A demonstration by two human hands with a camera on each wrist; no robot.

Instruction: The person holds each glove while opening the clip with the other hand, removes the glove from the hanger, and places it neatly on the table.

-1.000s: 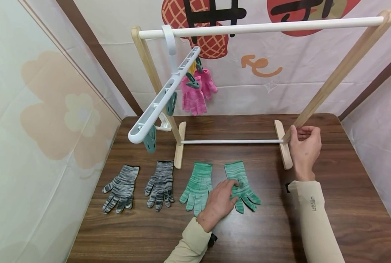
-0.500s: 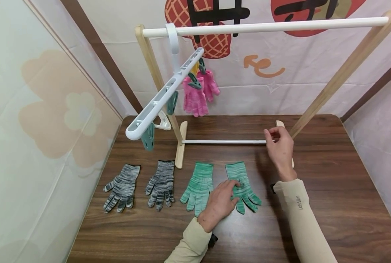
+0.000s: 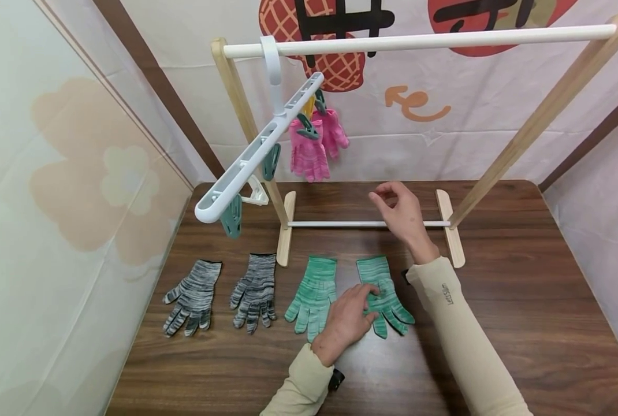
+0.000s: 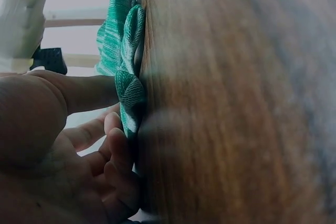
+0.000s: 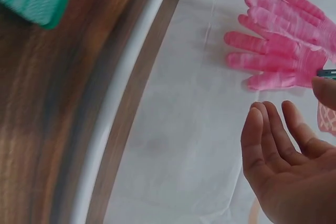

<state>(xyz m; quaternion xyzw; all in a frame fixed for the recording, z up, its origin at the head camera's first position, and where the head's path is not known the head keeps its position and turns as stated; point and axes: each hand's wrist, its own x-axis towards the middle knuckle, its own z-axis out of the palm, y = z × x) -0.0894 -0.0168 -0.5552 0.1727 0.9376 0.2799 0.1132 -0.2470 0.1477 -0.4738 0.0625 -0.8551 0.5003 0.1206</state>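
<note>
My left hand rests on the right-hand green knit glove, thumb and fingertips at its fabric. In the left wrist view the glove's folded edge meets the thumb, with the other fingers bent below. A second green glove lies flat just left of the hand. Raised over the rack's lower bar, my right hand has loosely bent fingers and nothing between them. In the right wrist view, pink gloves appear beyond its fingers. They hang from clips on a pale hanger.
Two grey-black striped gloves lie at the table's left. The wooden rack spans the back, its white top rod carrying the hanger. Green clips dangle from the hanger's near half. A lower bar joins the feet.
My right hand has moved left from the rack's right upright to above the lower bar. My left hand has stayed on the green glove.
</note>
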